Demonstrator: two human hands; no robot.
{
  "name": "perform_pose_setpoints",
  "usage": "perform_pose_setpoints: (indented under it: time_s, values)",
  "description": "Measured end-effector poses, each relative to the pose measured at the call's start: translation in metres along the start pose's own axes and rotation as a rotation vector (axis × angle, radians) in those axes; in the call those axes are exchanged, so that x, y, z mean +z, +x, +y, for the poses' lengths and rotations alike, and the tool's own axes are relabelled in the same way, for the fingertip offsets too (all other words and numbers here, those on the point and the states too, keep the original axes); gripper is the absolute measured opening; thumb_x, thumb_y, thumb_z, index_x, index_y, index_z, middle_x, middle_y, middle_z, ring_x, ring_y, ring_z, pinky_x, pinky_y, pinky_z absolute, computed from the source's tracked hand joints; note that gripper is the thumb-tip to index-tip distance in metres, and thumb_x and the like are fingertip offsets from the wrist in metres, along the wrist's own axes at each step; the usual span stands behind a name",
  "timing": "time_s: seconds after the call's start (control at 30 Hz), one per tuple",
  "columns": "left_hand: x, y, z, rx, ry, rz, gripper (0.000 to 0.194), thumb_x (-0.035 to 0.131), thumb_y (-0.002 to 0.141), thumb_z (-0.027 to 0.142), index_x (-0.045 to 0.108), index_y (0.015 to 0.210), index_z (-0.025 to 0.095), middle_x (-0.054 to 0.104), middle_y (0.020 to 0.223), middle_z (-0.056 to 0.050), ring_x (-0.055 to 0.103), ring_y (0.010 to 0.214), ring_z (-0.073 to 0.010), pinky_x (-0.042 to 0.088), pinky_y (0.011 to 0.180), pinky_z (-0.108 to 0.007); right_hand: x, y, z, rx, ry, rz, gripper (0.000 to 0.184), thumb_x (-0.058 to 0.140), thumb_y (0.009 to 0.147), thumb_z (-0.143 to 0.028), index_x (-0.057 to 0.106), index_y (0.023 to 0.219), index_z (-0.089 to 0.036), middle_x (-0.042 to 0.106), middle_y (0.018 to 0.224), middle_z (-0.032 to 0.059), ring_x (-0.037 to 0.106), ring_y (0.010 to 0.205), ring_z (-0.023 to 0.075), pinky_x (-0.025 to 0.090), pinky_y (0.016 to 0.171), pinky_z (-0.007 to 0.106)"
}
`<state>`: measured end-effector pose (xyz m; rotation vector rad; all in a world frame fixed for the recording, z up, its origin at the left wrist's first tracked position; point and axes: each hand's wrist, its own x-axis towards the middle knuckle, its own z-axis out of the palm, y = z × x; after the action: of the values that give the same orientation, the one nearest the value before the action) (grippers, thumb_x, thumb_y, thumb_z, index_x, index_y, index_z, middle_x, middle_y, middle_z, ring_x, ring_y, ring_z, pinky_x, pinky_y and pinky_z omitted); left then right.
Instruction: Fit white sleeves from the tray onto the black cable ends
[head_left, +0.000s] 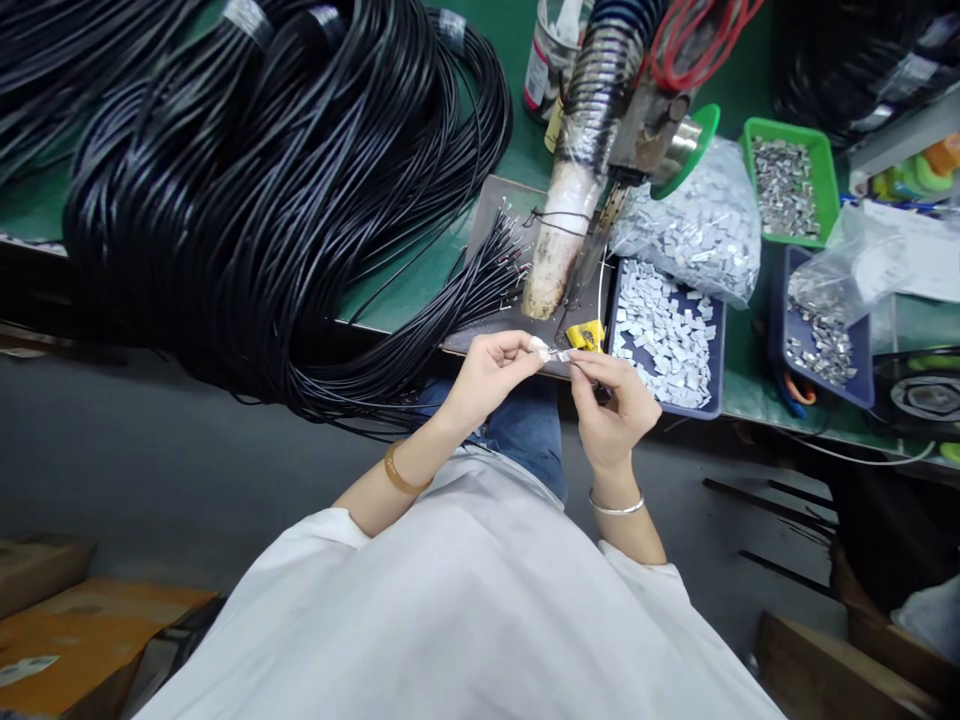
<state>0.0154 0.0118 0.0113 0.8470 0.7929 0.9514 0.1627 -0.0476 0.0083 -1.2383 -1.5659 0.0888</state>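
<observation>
Close together at the bench's front edge, both hands are pinched around a small silvery-white piece (561,354). My left hand (495,378) has thumb and forefinger at its left end; whether a cable end is also between them is too small to tell. My right hand (616,408) grips the piece from the right with thumb and fingertips. Just beyond the fingers lies a yellow object (585,336). Left of my left hand, a fan of black cables (450,312) has its stripped ends on a grey plate (487,215). A blue tray (718,385) of small pale pieces sits beside my right hand.
A ribbed duct (611,75) hangs over the plate, beside a green-rimmed spool (686,150). Large black cable coils (262,180) cover the left bench. To the right are a bag of pale pieces (697,220), a green tray (830,185) and another blue tray (862,360).
</observation>
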Motion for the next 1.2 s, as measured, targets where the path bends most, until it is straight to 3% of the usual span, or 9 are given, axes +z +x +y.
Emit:
perform_pose_setpoints:
  time_s: [0.13, 0.3, 0.5, 0.67, 0.87, 1.2]
  values:
    - [0.001, 0.001, 0.0, -0.004, -0.017, -0.014, 0.03, 0.086, 0.062, 0.04, 0.074, 0.068, 0.014, 0.049, 0.053, 0.005, 0.036, 0.051, -0.0041, 0.032, 0.052, -0.02, 0.002, -0.003, 0.006, 0.13, 0.052, -0.019, 0.017, 0.065, 0.086, -0.009, 0.067, 0.097, -0.022, 0.076, 0.102, 0.0048, 0.074, 0.095, 0.0184, 0.063, 0.08, 0.034]
    - [0.001, 0.003, 0.001, 0.007, 0.004, 0.007, 0.031, 0.088, 0.06, 0.04, 0.073, 0.064, 0.013, 0.048, 0.051, 0.005, 0.035, 0.05, -0.0035, 0.033, 0.051, -0.019, 0.003, -0.001, 0.008, -0.058, -0.044, -0.064, 0.02, 0.069, 0.081, -0.005, 0.065, 0.093, -0.021, 0.077, 0.104, 0.0063, 0.075, 0.095, 0.0182, 0.062, 0.085, 0.032]
    - [0.003, 0.008, 0.0, 0.048, 0.056, 0.049, 0.022, 0.086, 0.058, 0.031, 0.073, 0.062, 0.014, 0.066, 0.061, 0.001, 0.053, 0.058, -0.0076, 0.044, 0.059, -0.02, 0.004, 0.0, 0.013, -0.174, -0.12, -0.075, 0.023, 0.069, 0.081, -0.005, 0.064, 0.095, -0.022, 0.078, 0.106, 0.0056, 0.076, 0.093, 0.017, 0.063, 0.081, 0.029]
    - [0.005, 0.01, -0.001, 0.113, 0.119, 0.055, 0.009, 0.076, 0.062, 0.02, 0.071, 0.061, 0.013, 0.066, 0.063, 0.001, 0.055, 0.059, -0.0082, 0.045, 0.061, -0.02, 0.009, 0.0, 0.014, -0.067, -0.093, -0.028, 0.015, 0.064, 0.087, -0.01, 0.062, 0.096, -0.023, 0.076, 0.115, 0.0078, 0.075, 0.101, 0.0197, 0.064, 0.083, 0.034]
    - [0.006, 0.011, -0.001, 0.189, 0.253, 0.088, 0.01, 0.071, 0.07, 0.022, 0.072, 0.066, 0.013, 0.059, 0.058, 0.003, 0.045, 0.054, -0.0063, 0.037, 0.055, -0.02, 0.011, 0.004, 0.014, 0.02, -0.066, -0.049, 0.008, 0.062, 0.089, -0.015, 0.062, 0.092, -0.023, 0.075, 0.116, 0.0079, 0.075, 0.102, 0.0207, 0.063, 0.085, 0.039]
    - [0.008, 0.012, 0.001, 0.206, 0.242, 0.106, 0.01, 0.07, 0.07, 0.022, 0.073, 0.068, 0.012, 0.063, 0.062, 0.0, 0.049, 0.057, -0.0073, 0.04, 0.056, -0.019, 0.011, 0.01, 0.009, -0.006, -0.086, -0.035, 0.008, 0.067, 0.086, -0.015, 0.065, 0.09, -0.022, 0.075, 0.115, 0.0076, 0.075, 0.099, 0.0205, 0.064, 0.084, 0.039]
